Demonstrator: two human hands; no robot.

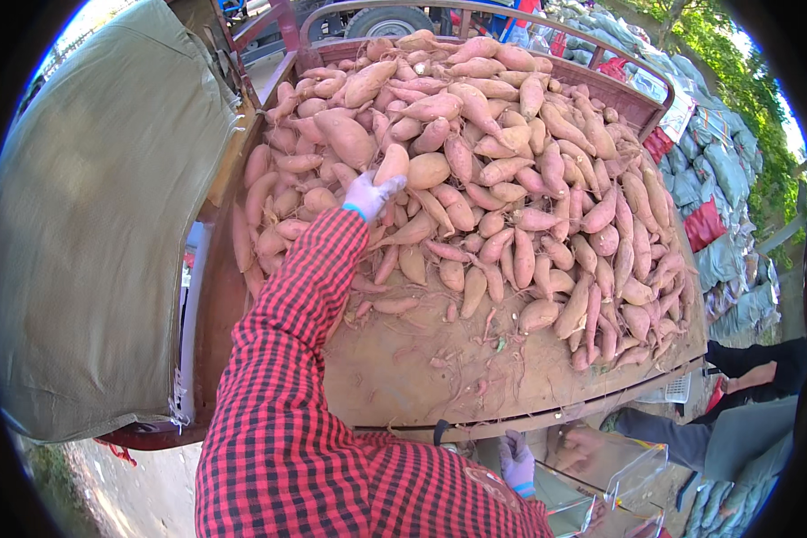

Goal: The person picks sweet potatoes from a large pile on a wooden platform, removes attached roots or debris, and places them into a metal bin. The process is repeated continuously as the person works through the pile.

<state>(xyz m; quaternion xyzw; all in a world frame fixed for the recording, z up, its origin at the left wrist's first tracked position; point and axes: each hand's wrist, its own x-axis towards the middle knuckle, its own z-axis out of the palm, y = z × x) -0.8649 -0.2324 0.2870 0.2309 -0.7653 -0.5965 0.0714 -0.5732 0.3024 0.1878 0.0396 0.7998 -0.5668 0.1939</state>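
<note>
My left hand (371,195), in a pale glove with a blue cuff, is stretched out over a heap of sweet potatoes (511,175). Its thumb and fingers close around the near end of one sweet potato (393,163), which sits on top of the heap. Close to my body, beyond the near edge of the cargo bed (403,376), is my right hand (516,460), gloved too. It is beside a clear plastic sheet or container (598,464); whether its curled fingers grip anything is unclear.
A red metal rail (511,5) closes the bed's far side. Draped cloth (101,222) covers something at left. Filled bags (719,175) are stacked at right. A person's hand (578,447) shows behind the clear plastic, and another person's arm (750,378) is at right.
</note>
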